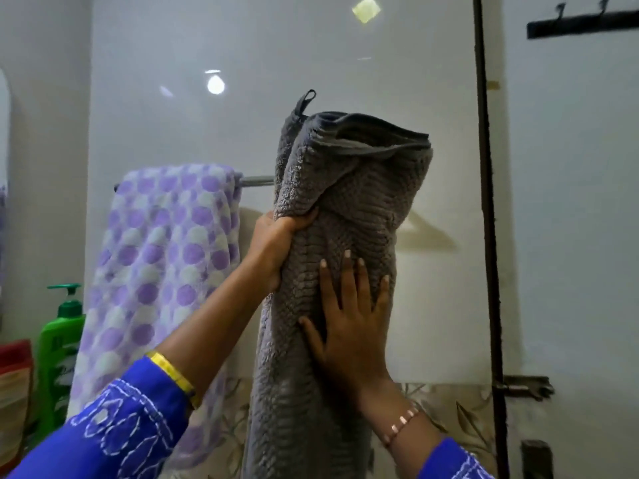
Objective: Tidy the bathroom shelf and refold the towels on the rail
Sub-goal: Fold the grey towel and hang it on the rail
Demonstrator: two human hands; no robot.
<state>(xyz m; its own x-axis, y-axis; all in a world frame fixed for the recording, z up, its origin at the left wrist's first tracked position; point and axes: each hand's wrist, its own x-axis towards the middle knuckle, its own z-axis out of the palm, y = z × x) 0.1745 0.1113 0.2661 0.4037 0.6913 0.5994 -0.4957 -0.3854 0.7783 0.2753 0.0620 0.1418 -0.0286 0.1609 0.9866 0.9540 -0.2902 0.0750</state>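
A grey ribbed towel point(349, 188) hangs folded lengthwise in front of the wall, its top bunched above the rail point(257, 180) and a hanging loop sticking up at its upper left. My left hand point(276, 245) grips the towel's left edge, fingers curled into the cloth. My right hand point(349, 323) lies flat on the towel's front with fingers spread straight, pressing it. A white towel with purple dots point(166, 257) hangs draped over the left end of the rail.
A green pump bottle point(58, 350) and a red packet point(15, 392) stand at the lower left. A dark door frame point(485, 202) with a latch point(524, 387) runs down the right. A black hook rack point(584, 22) is at the top right.
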